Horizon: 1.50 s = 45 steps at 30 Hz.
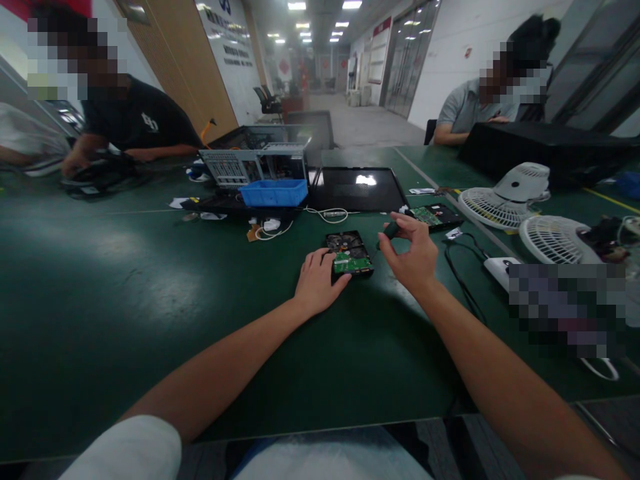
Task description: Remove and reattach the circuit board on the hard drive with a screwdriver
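A hard drive [350,248], with a green circuit board on its near side, lies flat on the green table. My left hand [319,281] grips it at the left, fingertips on its edge and thumb along the near edge. To the right of the drive, my right hand [413,252] is raised above the table, thumb and fingers closed around the dark handle of a small screwdriver [391,230]. Its thin shaft points down toward the drive's right edge; whether the tip touches anything is too small to tell.
Beyond the drive are a blue bin [274,193], an open computer case [233,167] and a black panel [357,189]. A second drive [440,217] lies at right, near white fans [553,240] and a power strip [500,270]. People sit across the table [125,267].
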### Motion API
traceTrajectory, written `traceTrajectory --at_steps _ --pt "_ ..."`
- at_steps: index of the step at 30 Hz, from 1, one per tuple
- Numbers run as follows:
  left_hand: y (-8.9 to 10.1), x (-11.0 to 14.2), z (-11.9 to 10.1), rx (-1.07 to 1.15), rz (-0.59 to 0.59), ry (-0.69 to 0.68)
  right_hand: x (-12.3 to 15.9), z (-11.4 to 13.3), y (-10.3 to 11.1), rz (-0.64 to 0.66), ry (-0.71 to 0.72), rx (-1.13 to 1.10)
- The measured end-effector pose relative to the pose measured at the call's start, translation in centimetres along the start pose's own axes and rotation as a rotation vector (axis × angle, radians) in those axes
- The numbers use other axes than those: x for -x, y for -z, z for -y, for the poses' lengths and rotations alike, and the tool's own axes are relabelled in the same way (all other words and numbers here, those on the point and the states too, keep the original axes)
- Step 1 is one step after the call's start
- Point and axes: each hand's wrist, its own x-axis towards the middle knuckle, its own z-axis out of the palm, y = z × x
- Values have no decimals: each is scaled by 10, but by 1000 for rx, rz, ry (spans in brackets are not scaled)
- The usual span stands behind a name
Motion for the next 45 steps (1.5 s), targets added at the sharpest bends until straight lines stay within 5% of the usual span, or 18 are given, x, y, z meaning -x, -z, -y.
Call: traceTrajectory --at_steps 45 --pt "0 0 0 14 1 -1 -3 9 6 56 -29 45"
